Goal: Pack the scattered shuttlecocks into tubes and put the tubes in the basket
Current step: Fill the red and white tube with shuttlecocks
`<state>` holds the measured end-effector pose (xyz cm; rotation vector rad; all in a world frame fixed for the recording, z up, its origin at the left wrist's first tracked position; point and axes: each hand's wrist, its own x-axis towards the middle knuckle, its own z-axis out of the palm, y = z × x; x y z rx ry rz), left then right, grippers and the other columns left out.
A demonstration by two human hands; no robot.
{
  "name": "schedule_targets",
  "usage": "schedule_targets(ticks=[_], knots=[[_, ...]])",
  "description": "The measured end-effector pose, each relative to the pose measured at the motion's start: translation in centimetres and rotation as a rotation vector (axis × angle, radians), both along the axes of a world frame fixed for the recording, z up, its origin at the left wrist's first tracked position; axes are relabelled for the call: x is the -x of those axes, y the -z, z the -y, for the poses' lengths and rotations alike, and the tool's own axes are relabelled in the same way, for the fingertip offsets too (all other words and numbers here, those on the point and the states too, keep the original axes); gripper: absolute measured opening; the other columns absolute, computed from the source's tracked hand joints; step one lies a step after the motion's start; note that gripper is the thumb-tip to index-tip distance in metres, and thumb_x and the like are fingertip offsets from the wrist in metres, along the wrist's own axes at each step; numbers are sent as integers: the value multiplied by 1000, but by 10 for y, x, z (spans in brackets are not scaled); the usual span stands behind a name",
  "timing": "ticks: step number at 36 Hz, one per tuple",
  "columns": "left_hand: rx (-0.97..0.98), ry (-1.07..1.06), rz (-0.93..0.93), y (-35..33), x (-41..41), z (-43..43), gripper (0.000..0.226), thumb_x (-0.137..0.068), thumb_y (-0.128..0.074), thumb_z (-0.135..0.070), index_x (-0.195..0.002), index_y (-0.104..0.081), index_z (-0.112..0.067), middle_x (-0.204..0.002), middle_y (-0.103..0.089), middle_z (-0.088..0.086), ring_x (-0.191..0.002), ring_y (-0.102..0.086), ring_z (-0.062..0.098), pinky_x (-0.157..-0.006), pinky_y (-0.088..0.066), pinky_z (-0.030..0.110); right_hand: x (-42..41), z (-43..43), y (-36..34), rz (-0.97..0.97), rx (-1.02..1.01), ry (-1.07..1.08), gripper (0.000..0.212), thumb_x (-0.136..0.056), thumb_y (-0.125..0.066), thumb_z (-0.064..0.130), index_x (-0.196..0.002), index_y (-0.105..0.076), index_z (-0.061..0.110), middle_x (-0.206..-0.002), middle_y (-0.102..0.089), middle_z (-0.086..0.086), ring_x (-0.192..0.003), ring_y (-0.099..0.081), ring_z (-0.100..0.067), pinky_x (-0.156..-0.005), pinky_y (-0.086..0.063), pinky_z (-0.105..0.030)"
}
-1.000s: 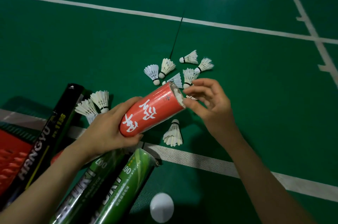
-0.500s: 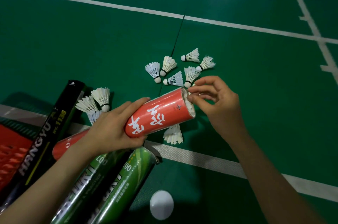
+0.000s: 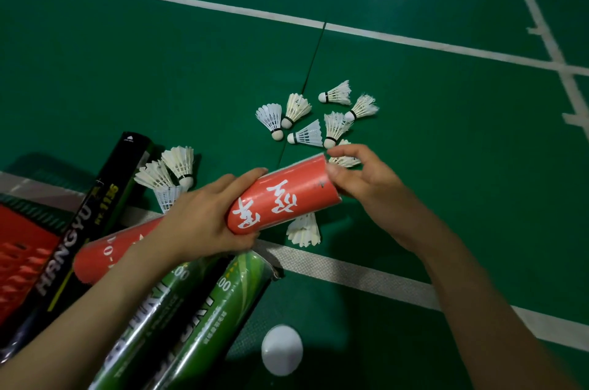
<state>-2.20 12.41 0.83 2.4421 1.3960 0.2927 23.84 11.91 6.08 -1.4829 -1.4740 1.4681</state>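
Head cam: I see L hand (image 3: 204,224) wrapped round red tube (image 3: 283,198), held tilted over court floor (image 3: 159,71). R hand (image 3: 366,179), fingers (image 3: 350,150) curled, pinches a shuttlecock (image 3: 345,162) at tube's open end. Loose shuttlecocks (image 3: 299,107) lie on floor just beyond.

Mouth of the red tube (image 3: 283,195) faces away, so its inside and count are unknown. Shuttlecock at the rim (image 3: 345,161): only feathers show between right hand (image 3: 366,182) fingers, cork hidden. Lower shuttlecock (image 3: 304,228): skirt only, cork behind the tube. Mesh shuttlecock (image 3: 167,198) sits half behind the left hand (image 3: 204,220). Second red tube (image 3: 105,254) is mostly under the left forearm. Green tubes (image 3: 149,319) are cut by the bottom edge, small print blurred. Black tube (image 3: 79,230) and red basket (image 3: 19,249) run off the left edge; the tube covers part of the basket.
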Motion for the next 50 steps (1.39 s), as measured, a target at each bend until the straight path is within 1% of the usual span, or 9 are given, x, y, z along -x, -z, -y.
schedule_targets(ticks=[3, 6, 10, 17, 25, 35, 40, 45, 50], knots=[[-54, 10, -128, 4, -3, 0, 95, -62, -51, -67, -145, -18, -34, -105, -61, -1, -77, -63, 19, -59, -53, 32, 1, 2, -1, 88, 89, -83, 42, -89, -63, 29, -123, -38, 31, -99, -69, 5, -94, -64, -9, -84, -47, -26], [-95, -3, -170, 3, -8, 0, 92, -63, -48, -67, -144, -25, -29, -98, -62, -1, -72, -63, 19, -55, -50, 30, 3, 1, 5, 62, 87, 65, 63, -75, -79, 19, -123, -39, 23, -102, -67, -4, -94, -66, -15, -84, -53, -31], [-103, 11, -154, 3, -14, 2, 90, -64, -46, -65, -143, -26, -26, -96, -63, 1, -71, -64, 19, -53, -46, 26, 10, 5, 13, 12, 65, 116, 59, -74, -79, 11, -118, -41, 25, -96, -70, -1, -84, -70, -12, -81, -57, -31], [-100, -15, -177, 5, -17, 2, 88, -64, -45, -64, -141, -28, -25, -94, -64, 2, -69, -65, 18, -51, -42, 23, 11, 6, 25, -23, 33, 115, 72, -80, -74, 13, -134, -31, 33, -91, -72, -1, -84, -70, -8, -80, -54, -24], [-108, -27, -196, 6, -20, -2, 94, -59, -61, -59, -141, -30, -24, -91, -62, 2, -67, -64, 20, -52, -35, 22, 5, -2, 34, -135, 66, 74, 78, -82, -71, 8, -143, -28, 29, -94, -74, -5, -93, -70, -16, -87, -53, -33], [-104, -27, -215, 12, -21, -4, 99, -60, -72, -57, -142, -25, -26, -94, -62, 2, -71, -64, 19, -54, -34, 22, 0, -7, 41, -160, 130, 31, 72, -86, -65, 5, -142, -28, 31, -106, -68, -7, -95, -68, -13, -70, -53, -16], [-74, -53, -244, 16, -29, -5, 98, -73, -64, -59, -150, -9, -33, -117, -53, -1, -96, -59, 19, -71, -45, 27, 1, -10, 53, -93, 106, 65, 68, -87, -66, 12, -141, -29, 29, -110, -66, -3, -99, -65, -13, -80, -52, -22], [-8, -111, -294, 27, -24, -4, 99, -75, -63, -59, -149, -2, -34, -121, -50, -1, -101, -57, 19, -73, -45, 28, 1, -9, 71, -27, 34, 216, 53, -82, -72, 15, -126, -44, 24, -99, -67, 1, -92, -64, -11, -79, -49, -21], [84, -197, -307, 31, -14, 0, 101, -73, -64, -62, -148, -2, -36, -120, -50, 1, -101, -57, 20, -75, -46, 30, -3, -4, 96, -12, 73, 321, 47, -84, -68, 13, -126, -46, 15, -98, -68, -1, -92, -64, -12, -89, -49, -31]])
